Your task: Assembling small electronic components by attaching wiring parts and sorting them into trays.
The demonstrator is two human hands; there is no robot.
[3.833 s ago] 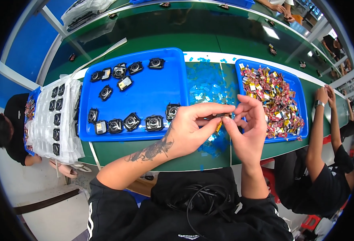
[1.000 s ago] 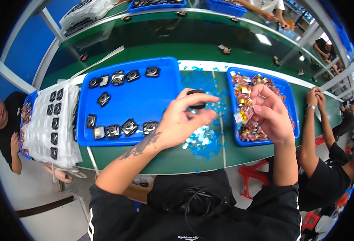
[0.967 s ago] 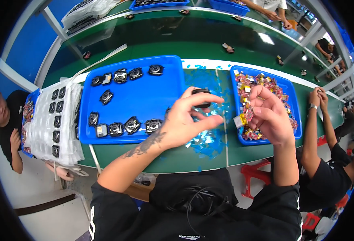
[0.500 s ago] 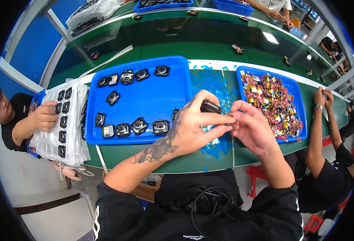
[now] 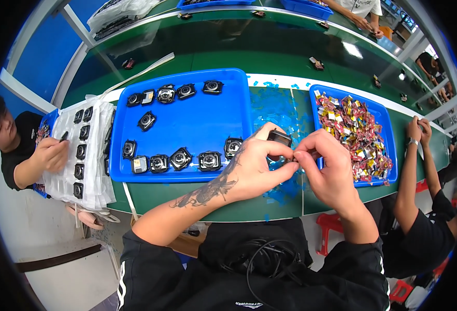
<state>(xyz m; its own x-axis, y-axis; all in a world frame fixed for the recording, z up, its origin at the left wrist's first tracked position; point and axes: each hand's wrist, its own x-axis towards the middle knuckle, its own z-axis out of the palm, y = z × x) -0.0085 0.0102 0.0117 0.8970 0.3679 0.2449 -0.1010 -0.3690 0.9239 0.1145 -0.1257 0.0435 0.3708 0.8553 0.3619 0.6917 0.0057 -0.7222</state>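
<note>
My left hand (image 5: pixel 257 168) is closed around a black watch case (image 5: pixel 279 137), its dark glassy face showing above the fingers. My right hand (image 5: pixel 328 168) meets it from the right, thumb and forefinger pinched together by the left fingertips. Whatever that pinch holds is too small and hidden to name. Beside my left forearm stands a large blue tray (image 5: pixel 187 137) with several black watch cases in a row along its back and front; one watch case (image 5: pixel 233 147) lies close to my left wrist. To the right, a smaller blue tray (image 5: pixel 377 115) holds a heap of small red, yellow and silver parts (image 5: pixel 350 137).
Blue film scraps (image 5: pixel 270 111) litter the green bench between the trays. Beyond runs a green conveyor (image 5: pixel 213 54) carrying scattered parts. At left, a co-worker's hand (image 5: pixel 52 155) is over a white sheet tray (image 5: pixel 91 176) of watch cases. Another person's hands (image 5: pixel 417 127) are at far right.
The watch case in my left hand has turned, so its face shows more. My right fingers have curled into a tighter pinch. The co-worker's hand at left has lifted a small dark piece.
</note>
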